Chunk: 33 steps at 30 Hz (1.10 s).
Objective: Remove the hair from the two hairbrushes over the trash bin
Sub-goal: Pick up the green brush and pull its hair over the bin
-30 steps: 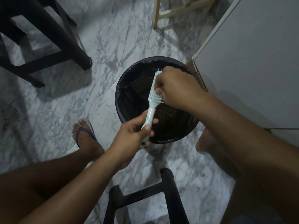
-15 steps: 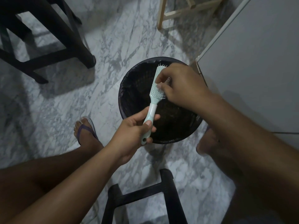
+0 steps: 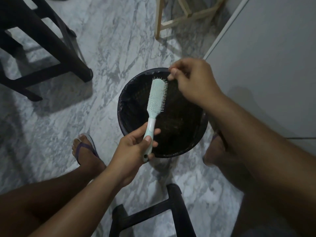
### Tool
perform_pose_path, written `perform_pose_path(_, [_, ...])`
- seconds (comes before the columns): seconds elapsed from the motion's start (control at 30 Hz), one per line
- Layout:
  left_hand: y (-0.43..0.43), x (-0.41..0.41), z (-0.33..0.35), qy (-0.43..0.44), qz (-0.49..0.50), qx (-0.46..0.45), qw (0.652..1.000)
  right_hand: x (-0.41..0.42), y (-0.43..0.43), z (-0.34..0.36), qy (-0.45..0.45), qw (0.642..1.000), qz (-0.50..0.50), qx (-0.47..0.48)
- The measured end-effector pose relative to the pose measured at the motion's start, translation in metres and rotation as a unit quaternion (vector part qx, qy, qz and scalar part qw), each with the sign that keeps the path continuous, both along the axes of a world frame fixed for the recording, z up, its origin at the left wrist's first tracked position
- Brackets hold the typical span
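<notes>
- While the left hand (image 3: 135, 151) grips the handle of a pale mint hairbrush (image 3: 156, 98), with thumb laid along the top and fingers curled under it, the brush head hangs over the open trash bin (image 3: 123, 106).
- The brush points away from the person, its bristles turned to the right, towards the other hand.
- The right hand (image 3: 193, 82) hovers over the far rim of the bin, just beside the brush tip, not touching the bristles.
- Its thumb and forefinger are pressed together, pinching a thin dark tuft of hair (image 3: 171, 82) that is faint against the dark bin; the other fingers are curled in.
- The bin is round and dark, lined with a black bag, and stands on the marble floor (image 3: 111, 48) between the person's feet.
- Brownish matter lies in its bottom; what it is cannot be told.
- The left foot (image 3: 85, 151), in a flip-flop with a purple strap, is planted to the left of the bin; the right foot (image 3: 217, 151) is just beside the bin's right side, partly hidden by the forearm.
- A white panel (image 3: 265, 65) fills the right side, its near corner close to the bin's far right rim.
- A dark chair (image 3: 51, 40) stands at the floor's far left, pale wooden legs (image 3: 179, 19) at the far edge, and a black stool frame (image 3: 174, 211) at the near edge.
</notes>
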<state>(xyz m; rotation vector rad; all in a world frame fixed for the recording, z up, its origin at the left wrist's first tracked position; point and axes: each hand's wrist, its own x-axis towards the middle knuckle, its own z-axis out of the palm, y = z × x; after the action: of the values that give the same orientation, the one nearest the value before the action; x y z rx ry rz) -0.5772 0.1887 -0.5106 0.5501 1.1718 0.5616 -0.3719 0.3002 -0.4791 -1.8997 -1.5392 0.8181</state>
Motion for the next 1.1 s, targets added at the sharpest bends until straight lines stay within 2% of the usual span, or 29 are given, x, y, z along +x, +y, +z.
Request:
perform_pose_path(0.13, [0.004,-0.003,0.000,-0.025,0.026,-0.028,0.999,0.009,0.003,-0.020,0.096,0.989,-0.074,-0.083])
perform_pose_path(0.27, [0.007,-0.003,-0.001,-0.046,0.032,-0.049,0.997,-0.010,-0.007,-0.032,0.216,0.959,-0.057,-0.173])
perform_pose_path(0.37, [0.009,0.000,0.002,-0.059,0.024,-0.062,0.996,-0.018,-0.012,-0.031,0.295,0.932,-0.069,-0.199])
perform_pose_path(0.5, [0.009,0.004,0.006,-0.065,0.016,-0.077,0.995,-0.019,-0.019,-0.030,0.337,0.912,-0.114,-0.206])
perform_pose_path(0.63, [0.007,0.006,0.002,-0.047,0.002,-0.097,0.994,-0.022,-0.031,-0.031,0.339,0.907,-0.132,-0.213])
perform_pose_path(0.97, [0.026,0.022,-0.017,0.029,-0.015,-0.080,0.996,-0.022,-0.013,-0.067,0.295,0.928,-0.159,-0.161])
perform_pose_path(1.1, [0.043,0.025,0.005,0.039,-0.027,-0.072,0.996,-0.014,0.000,-0.051,0.284,0.931,-0.175,-0.147])
